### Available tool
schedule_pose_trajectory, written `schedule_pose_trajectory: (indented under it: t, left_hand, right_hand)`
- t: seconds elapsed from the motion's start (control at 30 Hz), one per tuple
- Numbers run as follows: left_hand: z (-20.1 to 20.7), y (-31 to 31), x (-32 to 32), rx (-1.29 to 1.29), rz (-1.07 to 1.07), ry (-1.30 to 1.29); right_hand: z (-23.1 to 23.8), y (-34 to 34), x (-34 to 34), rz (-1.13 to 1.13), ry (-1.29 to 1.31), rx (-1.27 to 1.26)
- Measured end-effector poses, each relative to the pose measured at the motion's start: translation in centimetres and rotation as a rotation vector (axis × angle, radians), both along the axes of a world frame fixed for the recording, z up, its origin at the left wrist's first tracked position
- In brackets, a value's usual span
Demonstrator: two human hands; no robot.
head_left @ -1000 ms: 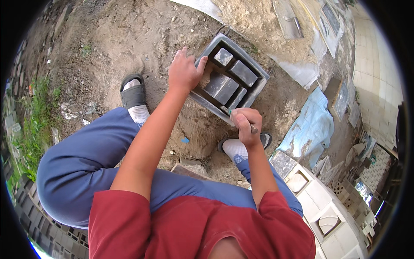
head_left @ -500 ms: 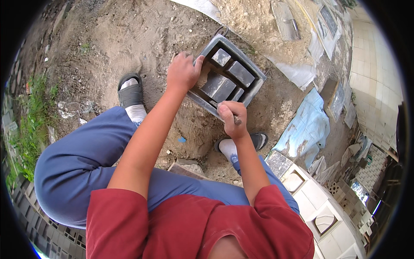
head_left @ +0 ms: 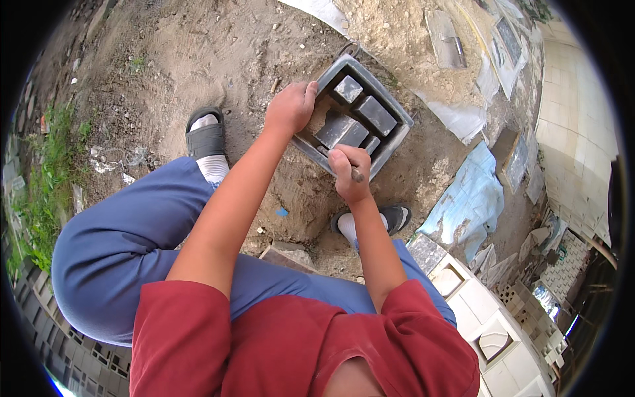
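Observation:
A grey, box-like mould [head_left: 395, 147] with several raised dark blocks inside lies tilted on the dirt in front of me. My left hand [head_left: 291, 107] grips its left rim, thumb on the top edge and fingers partly hidden behind the wall. Closed around a thin handled tool [head_left: 358, 175], my right hand [head_left: 350, 171] is over the mould's near corner. The handle's butt sticks out below the fist. Part of the tool's working end shows inside the near wall, but its kind is unclear.
My sandalled feet stand on either side of the mould. A trowel [head_left: 458, 49] rests on a flat board at the far right. Nearby lie a light blue sheet [head_left: 466, 195] and white sheeting [head_left: 456, 118]. Pale patterned blocks [head_left: 493, 337] are stacked at the near right.
My right hand with the tool has shifted slightly left and farther along the mould's near corner. The left hand keeps its hold on the rim. The whole view has shifted a little.

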State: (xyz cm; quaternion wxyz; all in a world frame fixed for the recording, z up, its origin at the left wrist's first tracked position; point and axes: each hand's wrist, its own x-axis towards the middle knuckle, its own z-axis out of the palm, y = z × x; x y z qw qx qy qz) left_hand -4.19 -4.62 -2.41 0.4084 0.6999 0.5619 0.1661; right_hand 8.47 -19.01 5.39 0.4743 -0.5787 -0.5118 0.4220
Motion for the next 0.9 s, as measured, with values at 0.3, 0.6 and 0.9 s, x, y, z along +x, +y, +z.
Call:
schedule_pose_trajectory:
  t: [0.3,0.6,0.9]
  left_hand:
    - [0.5,0.6,-0.2,-0.080,0.013,0.018]
    - [-2.0,1.3,-0.8,-0.190,0.163,-0.012]
    - [-0.7,0.8,-0.6,-0.187,0.182,0.099]
  right_hand:
    - [0.4,1.5,-0.8,0.002,0.038,0.005]
    - [0.5,3.5,-2.6,0.028,0.055,-0.016]
    - [2.2,3.8,-3.3,0.019,0.067,-0.097]
